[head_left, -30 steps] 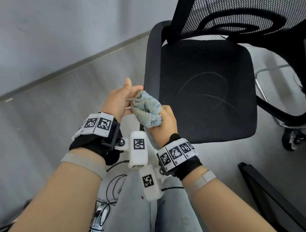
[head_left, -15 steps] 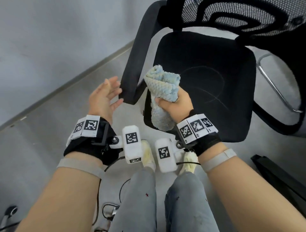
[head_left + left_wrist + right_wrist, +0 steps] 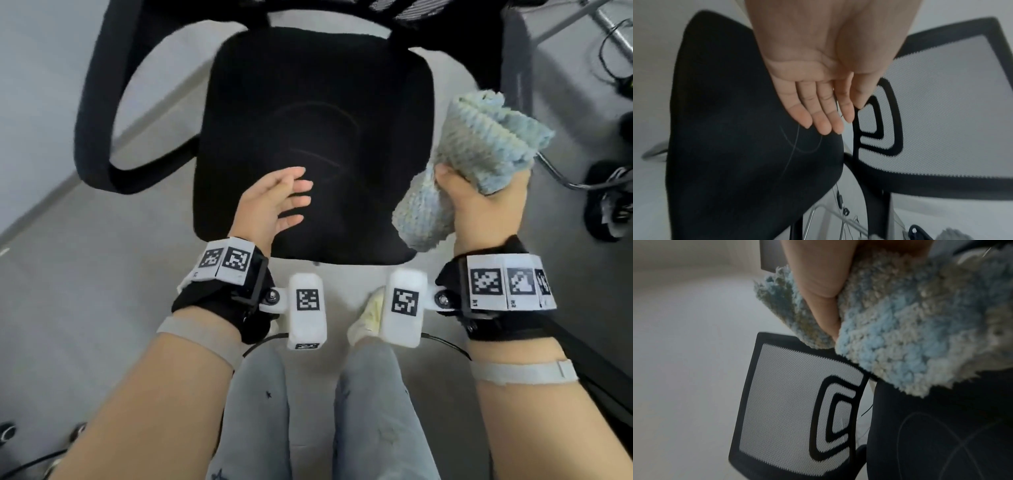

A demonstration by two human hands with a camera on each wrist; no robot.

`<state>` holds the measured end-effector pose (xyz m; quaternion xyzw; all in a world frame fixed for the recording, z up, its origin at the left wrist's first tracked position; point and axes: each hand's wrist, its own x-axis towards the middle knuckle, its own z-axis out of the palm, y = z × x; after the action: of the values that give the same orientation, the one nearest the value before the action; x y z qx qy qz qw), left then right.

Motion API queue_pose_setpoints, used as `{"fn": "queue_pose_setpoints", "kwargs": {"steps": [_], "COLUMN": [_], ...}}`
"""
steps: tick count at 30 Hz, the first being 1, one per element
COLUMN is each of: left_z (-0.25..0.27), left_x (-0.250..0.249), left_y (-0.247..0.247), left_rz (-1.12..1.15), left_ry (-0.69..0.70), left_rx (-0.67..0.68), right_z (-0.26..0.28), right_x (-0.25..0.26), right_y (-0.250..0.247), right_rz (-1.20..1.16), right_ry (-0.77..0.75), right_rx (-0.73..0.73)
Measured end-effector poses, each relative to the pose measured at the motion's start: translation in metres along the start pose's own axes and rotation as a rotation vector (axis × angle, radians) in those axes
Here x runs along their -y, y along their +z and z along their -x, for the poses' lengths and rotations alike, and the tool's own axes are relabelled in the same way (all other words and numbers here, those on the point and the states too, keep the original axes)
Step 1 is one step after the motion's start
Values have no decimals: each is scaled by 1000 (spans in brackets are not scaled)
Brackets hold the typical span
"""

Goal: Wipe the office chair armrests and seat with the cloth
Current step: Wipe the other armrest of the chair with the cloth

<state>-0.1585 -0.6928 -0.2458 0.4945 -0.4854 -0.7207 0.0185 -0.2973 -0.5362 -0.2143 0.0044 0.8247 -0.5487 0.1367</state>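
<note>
A black office chair stands in front of me, its seat (image 3: 308, 102) marked with faint chalky curves. The left armrest (image 3: 99, 102) loops down at the seat's left side. Only a dark strip of the right armrest (image 3: 517, 68) shows behind the cloth. My right hand (image 3: 479, 198) grips a bunched blue-grey fluffy cloth (image 3: 486, 137) above the seat's right front edge. In the right wrist view the thumb (image 3: 818, 288) presses into the cloth (image 3: 900, 337). My left hand (image 3: 281, 202) hovers flat and empty over the seat's front, its fingers (image 3: 818, 113) straight above the seat (image 3: 735, 146).
The chair's mesh backrest (image 3: 941, 113) rises behind the seat. Another chair's castors (image 3: 609, 205) and cables lie on the grey floor at right. A dark bar (image 3: 603, 359) runs along the floor by my right forearm. A grey wall (image 3: 51, 51) is at left.
My right hand has carried the cloth from the left armrest across to the seat's right side. My left hand let go of the cloth and moved over the seat's front. The view centred on the chair.
</note>
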Motion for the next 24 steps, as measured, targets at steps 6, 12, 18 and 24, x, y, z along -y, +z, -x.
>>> {"fn": "queue_pose_setpoints", "kwargs": {"steps": [6,12,18,24], "left_z": [11,13,15,23], "left_x": [14,16,22,29], "left_y": [116,170,166,148], "left_rz": [-105,-303,-412,-489], "left_ry": [-32,-114,-127,-116], "left_rx": [174,306,352,394], "right_z": [-48,-56,-41,-7], "right_x": [-26,-45,-57,-65], "right_y": [-80,-95,-98,-103], "right_rz": [-166,-256,-250,-214], "right_ry": [215,409,414,453], "right_rx": [29,315,322,396]}}
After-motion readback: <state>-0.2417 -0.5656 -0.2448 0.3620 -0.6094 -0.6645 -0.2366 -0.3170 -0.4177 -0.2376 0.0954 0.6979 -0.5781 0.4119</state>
